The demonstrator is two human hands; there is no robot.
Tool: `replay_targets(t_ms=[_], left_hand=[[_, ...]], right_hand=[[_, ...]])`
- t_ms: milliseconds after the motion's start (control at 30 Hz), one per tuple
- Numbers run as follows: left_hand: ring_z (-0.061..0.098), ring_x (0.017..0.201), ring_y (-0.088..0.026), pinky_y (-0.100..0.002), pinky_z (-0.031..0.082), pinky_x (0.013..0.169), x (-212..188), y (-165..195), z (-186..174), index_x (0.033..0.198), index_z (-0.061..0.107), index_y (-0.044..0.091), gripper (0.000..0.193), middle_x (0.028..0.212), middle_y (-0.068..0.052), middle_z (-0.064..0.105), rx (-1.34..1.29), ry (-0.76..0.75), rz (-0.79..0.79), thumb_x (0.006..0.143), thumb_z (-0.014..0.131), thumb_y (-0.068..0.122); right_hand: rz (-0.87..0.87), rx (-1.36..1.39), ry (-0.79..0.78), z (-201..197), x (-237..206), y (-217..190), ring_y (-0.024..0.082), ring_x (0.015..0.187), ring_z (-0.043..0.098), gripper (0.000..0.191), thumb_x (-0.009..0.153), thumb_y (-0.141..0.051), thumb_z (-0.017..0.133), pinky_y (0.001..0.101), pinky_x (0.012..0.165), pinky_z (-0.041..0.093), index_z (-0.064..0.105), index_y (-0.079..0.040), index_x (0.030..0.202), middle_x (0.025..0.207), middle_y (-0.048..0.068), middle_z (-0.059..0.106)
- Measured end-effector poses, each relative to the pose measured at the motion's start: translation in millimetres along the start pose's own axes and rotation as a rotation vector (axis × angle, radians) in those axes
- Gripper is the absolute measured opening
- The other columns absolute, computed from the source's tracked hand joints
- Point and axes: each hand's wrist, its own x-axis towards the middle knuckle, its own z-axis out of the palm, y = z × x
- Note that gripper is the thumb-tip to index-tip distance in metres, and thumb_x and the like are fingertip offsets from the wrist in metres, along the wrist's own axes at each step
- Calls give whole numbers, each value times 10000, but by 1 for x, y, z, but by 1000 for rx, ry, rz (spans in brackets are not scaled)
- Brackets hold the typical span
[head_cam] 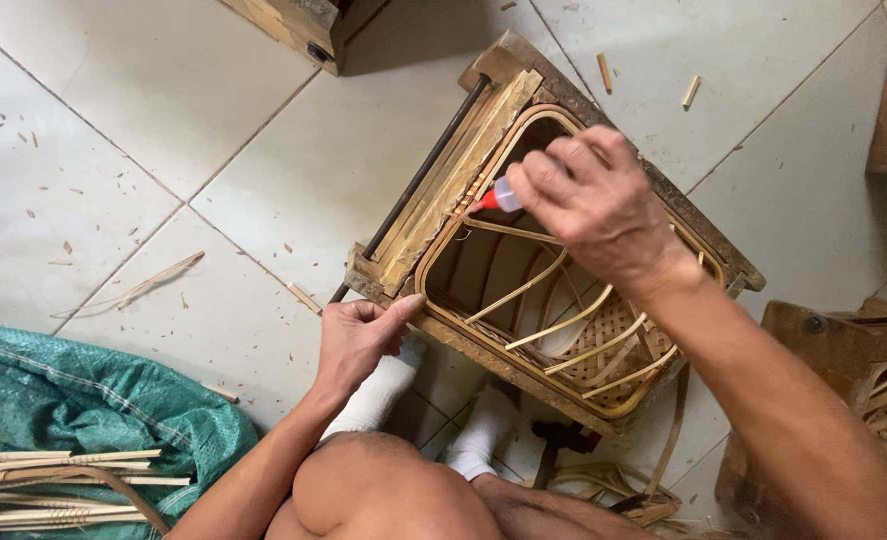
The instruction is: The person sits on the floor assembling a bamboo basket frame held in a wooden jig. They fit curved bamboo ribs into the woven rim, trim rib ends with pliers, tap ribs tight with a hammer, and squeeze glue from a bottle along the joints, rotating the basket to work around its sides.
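Note:
A woven bamboo basket (604,345) sits inside a rough wooden frame mould (524,85) on the tiled floor. My right hand (594,200) holds a small glue bottle with a red tip (496,198), its nozzle touching the basket's rim at the upper left side. My left hand (359,335) grips the near left corner of the wooden frame, thumb pressed along its edge. Thin bamboo strips cross loosely inside the basket. My knees and white socks (384,395) show below the frame.
A green woven sack (84,400) with bamboo strips (54,470) lies at the lower left. Another basket in a wooden block (864,390) stands at the right. A wooden piece (294,25) is at the top. Bamboo shavings litter the white tiles.

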Motion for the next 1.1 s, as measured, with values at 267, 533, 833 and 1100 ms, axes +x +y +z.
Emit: replay_targets(t_ms=[267,533,833,1100], left_hand=[[608,442,-106,-244,503,443,-3,6,0,601,729,-24,504,516,-67,659,2,4,-16,776,843,435],[588,413,-117,-256,471,405,0,10,-2,595,734,-19,520,493,-69,636,83,-15,-59,767,842,459],[572,385,-121,-262,446,385,5,15,-7,554,727,-16,547,452,-73,616,156,-44,-63,762,834,479],[596,415,-109,-251,471,409,12,5,-11,540,720,-16,531,473,-72,651,121,-63,-47,764,843,448]], right_hand=[[103,-61,18,7,-16,42,147,1150,641,166,1070,-142,753,366,1168,430,745,-185,1230,1198,-6,738],[60,2,21,0,-3,34,142,1150,629,166,1042,-172,707,376,1188,389,728,-164,1207,1177,-38,697],[-50,-77,23,-2,12,54,134,1082,636,132,1028,-198,705,363,1176,381,750,-157,1145,1106,-44,705],[-1,-341,10,10,3,91,62,1049,646,113,1003,-228,734,318,1136,403,759,-291,1093,1102,-92,730]])
